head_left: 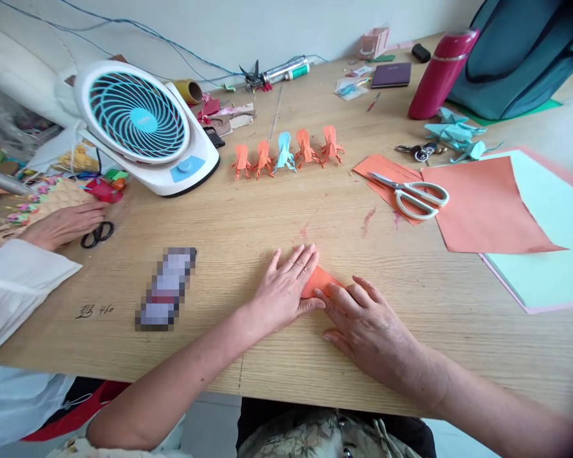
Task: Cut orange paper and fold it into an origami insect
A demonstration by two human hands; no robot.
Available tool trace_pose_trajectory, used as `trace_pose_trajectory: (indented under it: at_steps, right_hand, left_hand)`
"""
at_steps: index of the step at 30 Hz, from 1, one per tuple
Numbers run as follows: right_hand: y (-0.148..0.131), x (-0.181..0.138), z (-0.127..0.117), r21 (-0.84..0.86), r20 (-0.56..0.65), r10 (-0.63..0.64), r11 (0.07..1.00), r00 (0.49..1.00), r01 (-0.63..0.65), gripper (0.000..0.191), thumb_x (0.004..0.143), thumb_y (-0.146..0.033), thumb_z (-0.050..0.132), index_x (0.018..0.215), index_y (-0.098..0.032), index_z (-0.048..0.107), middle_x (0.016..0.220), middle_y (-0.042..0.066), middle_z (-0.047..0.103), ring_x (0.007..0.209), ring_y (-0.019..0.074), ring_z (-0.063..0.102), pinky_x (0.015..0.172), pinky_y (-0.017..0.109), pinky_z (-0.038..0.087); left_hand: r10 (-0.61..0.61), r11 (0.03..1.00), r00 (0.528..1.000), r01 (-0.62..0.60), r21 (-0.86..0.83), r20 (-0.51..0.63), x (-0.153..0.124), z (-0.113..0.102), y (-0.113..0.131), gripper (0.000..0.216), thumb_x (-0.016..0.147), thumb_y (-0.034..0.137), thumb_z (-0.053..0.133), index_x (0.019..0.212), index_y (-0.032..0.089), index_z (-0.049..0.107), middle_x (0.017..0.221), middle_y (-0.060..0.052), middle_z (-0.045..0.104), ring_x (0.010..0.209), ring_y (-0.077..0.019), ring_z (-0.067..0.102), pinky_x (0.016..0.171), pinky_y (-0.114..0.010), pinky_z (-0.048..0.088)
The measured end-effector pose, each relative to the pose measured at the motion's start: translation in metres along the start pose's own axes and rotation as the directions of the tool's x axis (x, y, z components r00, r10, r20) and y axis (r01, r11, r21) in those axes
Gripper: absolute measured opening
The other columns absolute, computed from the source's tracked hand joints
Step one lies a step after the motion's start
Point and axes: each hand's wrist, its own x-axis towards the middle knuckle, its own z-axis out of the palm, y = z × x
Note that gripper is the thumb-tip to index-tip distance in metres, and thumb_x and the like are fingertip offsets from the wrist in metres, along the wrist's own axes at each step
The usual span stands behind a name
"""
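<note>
Folded orange paper (321,282): on the tabletop (219,337) right in front of us, near the front edge, partly covered by our left hand (286,286) and right hand (370,318).
Left hand: palm down, fingers straight and close together, laid flat over the paper's left part; thumb points toward the right hand.
Right hand: fingers bent onto the paper's right end, near the left thumb. We cannot tell if it pinches or just presses.
Figure row: past our hands, five small paper figures side by side; four orange figures (263,157), one blue figure (284,151) in the middle.
Scissors: white-handled scissors (410,194) on small orange sheets (381,170), blades pointing left.
Sheet stock: on our right, large orange sheet (487,213) overlapping a pale green sheet (549,273).
Far right: keys (423,151) near folded blue paper pieces (458,133); pink bottle (442,79) stands beside a teal bag (525,57).
Left side: white fan (198,143) with blue grille; pixelated phone (167,289) lies nearer us, handwriting (94,311) beside it.
Co-worker: another person's hand (69,224) at far left, just beside black scissor handles (97,235).
</note>
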Motion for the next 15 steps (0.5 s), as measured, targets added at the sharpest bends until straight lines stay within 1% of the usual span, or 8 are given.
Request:
trace_pose_trajectory:
  at_steps: [3,5,7,10,12,15]
  right_hand:
    - [0.001,0.0,0.0,0.004,0.013,-0.002,1.0,1.0,0.002,0.051,0.088,-0.037,0.068,0.134,-0.016,0.058,0.122,0.012,0.064,0.103,0.0273,0.056,0.105,0.052,0.04]
    - [0.003,0.001,-0.002,0.009,0.017,-0.014,1.0,1.0,0.013,0.048,0.09,-0.035,0.065,0.133,-0.016,0.059,0.122,0.012,0.063,0.103,0.0275,0.055,0.106,0.053,0.039]
    - [0.005,0.001,-0.005,0.015,0.021,-0.023,1.0,1.0,0.023,0.045,0.092,-0.032,0.062,0.134,-0.016,0.058,0.119,0.012,0.064,0.102,0.0273,0.055,0.105,0.052,0.038]
    - [0.007,-0.001,-0.009,0.02,0.02,-0.025,0.999,0.999,0.025,0.046,0.094,-0.029,0.058,0.136,-0.011,0.055,0.115,0.013,0.065,0.101,0.027,0.055,0.1,0.047,0.042]
    - [0.007,-0.003,-0.009,0.02,-0.002,-0.037,0.999,0.999,0.037,0.045,0.095,-0.029,0.056,0.134,-0.008,0.056,0.119,0.014,0.064,0.102,0.0271,0.054,0.098,0.045,0.043]
    - [0.006,-0.008,-0.009,0.015,-0.044,-0.053,0.998,0.998,0.054,0.043,0.095,-0.028,0.056,0.133,-0.008,0.056,0.127,0.015,0.063,0.106,0.0273,0.055,0.099,0.046,0.043]
  left_hand:
    - [0.021,1.0,1.0,-0.021,-0.023,0.012,0.0,0.0,-0.001,0.089,0.092,0.074,0.024,0.158,0.013,0.021,0.166,-0.017,0.013,0.154,-0.033,0.016,0.12,-0.061,0.016]
    - [0.017,0.999,0.999,-0.019,-0.046,-0.027,-0.002,0.001,-0.003,0.085,0.094,0.072,0.025,0.158,0.016,0.02,0.166,-0.015,0.012,0.155,-0.0324,0.012,0.12,-0.061,0.015]
    - [0.021,0.996,0.998,-0.026,-0.084,-0.052,-0.004,0.002,-0.006,0.082,0.096,0.07,0.021,0.159,0.019,0.017,0.167,-0.014,0.011,0.155,-0.0309,0.009,0.121,-0.061,0.012]
    - [0.036,0.987,0.999,-0.042,-0.152,-0.041,-0.003,0.004,-0.01,0.08,0.096,0.069,0.012,0.16,0.019,0.012,0.167,-0.014,0.009,0.155,-0.0287,0.008,0.121,-0.061,0.011]
    - [0.0,0.987,0.999,-0.008,-0.16,-0.053,-0.001,0.005,-0.012,0.081,0.096,0.069,0.01,0.16,0.018,0.011,0.167,-0.014,0.009,0.156,-0.028,0.007,0.12,-0.062,0.01]
    - [-0.069,0.986,0.992,0.052,-0.157,-0.104,0.004,0.007,-0.016,0.082,0.097,0.069,0.015,0.159,0.015,0.015,0.166,-0.017,0.013,0.155,-0.0283,0.01,0.121,-0.062,0.008]
